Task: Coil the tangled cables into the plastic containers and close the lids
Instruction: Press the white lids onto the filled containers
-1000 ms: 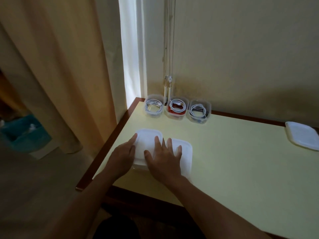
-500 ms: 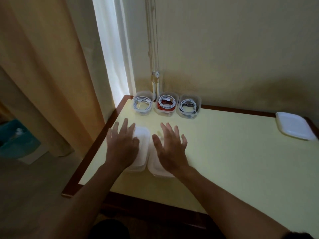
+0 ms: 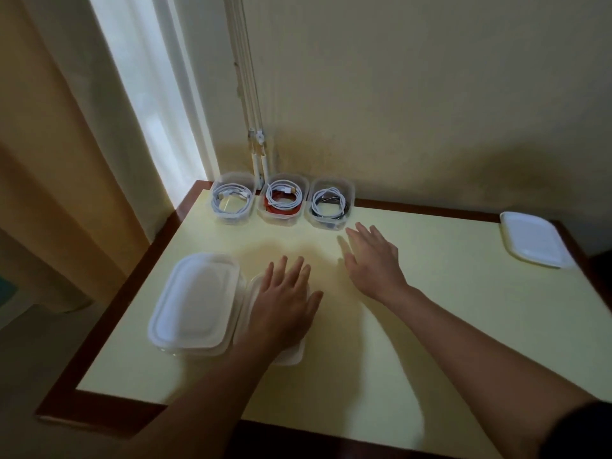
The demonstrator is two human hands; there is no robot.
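Our left hand (image 3: 284,303) lies flat, fingers straight, on a white lid (image 3: 293,355), just beside a second lid (image 3: 195,303) on the bench (image 3: 430,326). Our right hand (image 3: 372,261) is spread open near the right container (image 3: 328,222). It, the middle container (image 3: 281,219) and the left container (image 3: 231,218) stand uncovered against the wall, holding coiled cables (image 3: 284,197).

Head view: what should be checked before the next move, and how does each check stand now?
1. Cables coiled in left container, middle container, right container: ok.
2. Lids on those three: not ok, all open.
3. Lids available: one loose lid far right; two more, cannot tell.
4. Right hand free: ok, open, near the right container.
5. Left hand free: ok, flat over the front right box.
6. Front left box lidded: ok.
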